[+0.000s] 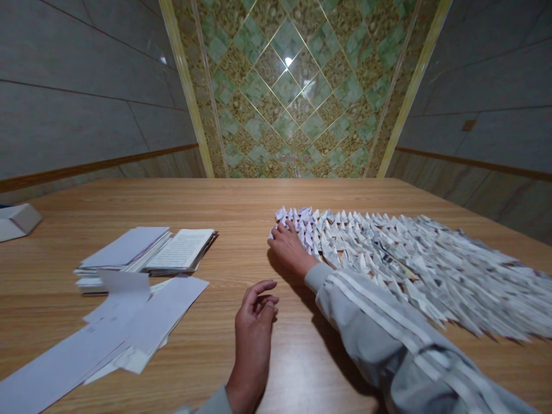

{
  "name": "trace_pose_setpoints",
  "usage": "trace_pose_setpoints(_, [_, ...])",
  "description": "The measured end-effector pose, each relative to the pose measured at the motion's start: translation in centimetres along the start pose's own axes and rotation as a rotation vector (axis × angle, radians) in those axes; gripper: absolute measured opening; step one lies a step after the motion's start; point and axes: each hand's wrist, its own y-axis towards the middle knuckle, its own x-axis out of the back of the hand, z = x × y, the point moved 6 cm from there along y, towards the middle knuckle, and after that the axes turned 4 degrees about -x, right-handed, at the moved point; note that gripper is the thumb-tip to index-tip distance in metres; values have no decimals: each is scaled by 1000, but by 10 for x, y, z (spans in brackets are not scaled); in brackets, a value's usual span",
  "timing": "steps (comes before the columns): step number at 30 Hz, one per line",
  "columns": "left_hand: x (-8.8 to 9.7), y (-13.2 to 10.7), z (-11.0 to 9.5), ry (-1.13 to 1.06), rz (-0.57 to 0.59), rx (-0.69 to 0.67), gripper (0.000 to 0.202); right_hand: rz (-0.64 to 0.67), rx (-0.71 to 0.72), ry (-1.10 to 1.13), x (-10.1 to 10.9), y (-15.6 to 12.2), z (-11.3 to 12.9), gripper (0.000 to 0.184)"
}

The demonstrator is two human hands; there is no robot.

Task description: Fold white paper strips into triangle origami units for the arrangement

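My right hand (pixel 288 246) reaches to the left end of a wide field of folded paper boats (pixel 340 230) standing in close rows. Its fingers are bent down around a pale lilac paper boat (pixel 272 232) at that end, mostly hidden beneath them. More lilac boats (pixel 307 230) stand just beside the fingers; farther right the boats are white and grey, some with print. Nearer to me, my left hand (pixel 255 316) hovers over the wooden table (pixel 224 195), empty, its fingers loosely curled and apart from the thumb.
At left lie a stack of paper sheets (pixel 127 244), a printed stack (pixel 181 248) and loose white sheets (pixel 168 310), one partly raised. A white box (pixel 19 221) sits at the far left edge. A tiled wall (pixel 287 92) rises behind the table.
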Motion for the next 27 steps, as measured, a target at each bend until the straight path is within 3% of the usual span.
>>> trace_pose_setpoints(5, [-2,2,3,-3,9,5,35,-8,-9,33,-3,4,-1,31])
trace_pose_setpoints(13, [-2,1,3,-4,40,-15,32,10,48,102,-8,18,20,30])
trace_pose_setpoints(17, [-5,1,3,4,66,-41,29,-20,54,166,7,10,23,25])
trace_pose_setpoints(20, [-10,-5,-5,17,95,-80,26,-49,62,235,30,-19,23,20])
trace_pose_setpoints(22, [-12,-14,-17,29,122,-113,24,-70,48,286,45,-52,21,18])
trace_pose_setpoints(24, [-13,-20,-38,56,164,-156,23,-94,18,329,57,-97,19,14])
trace_pose_setpoints(27, [-11,-13,-84,282,297,-335,24,-177,-29,519,69,-169,16,14])
